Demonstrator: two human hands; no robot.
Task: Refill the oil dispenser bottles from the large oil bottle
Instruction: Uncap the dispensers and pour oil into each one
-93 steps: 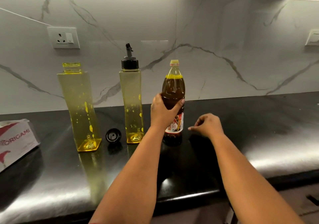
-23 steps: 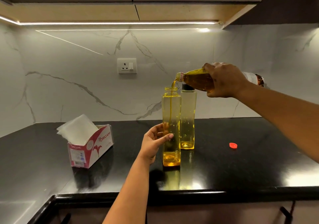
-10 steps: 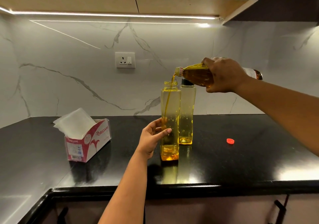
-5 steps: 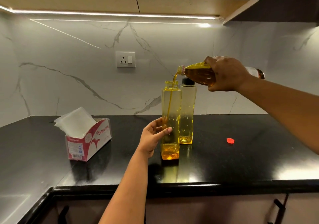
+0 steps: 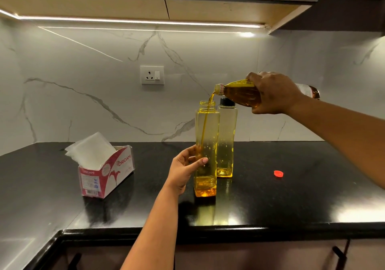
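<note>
The right hand [image 5: 273, 92] gripped the tilted large oil bottle [image 5: 239, 91], its stream still falling into the open dispenser bottle [image 5: 206, 144] on the bench [image 5: 291, 196]; the left hand [image 5: 185, 166] cupped it steady – oil had risen slightly since, mostly unfilled – the capped dispenser bottle [image 5: 226, 138] waited behind

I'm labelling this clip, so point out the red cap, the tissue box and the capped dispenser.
red cap [image 5: 278, 173]: head view, its top.
tissue box [image 5: 116, 168]: head view, printed side.
capped dispenser [image 5: 226, 128]: head view, clear body.
</note>
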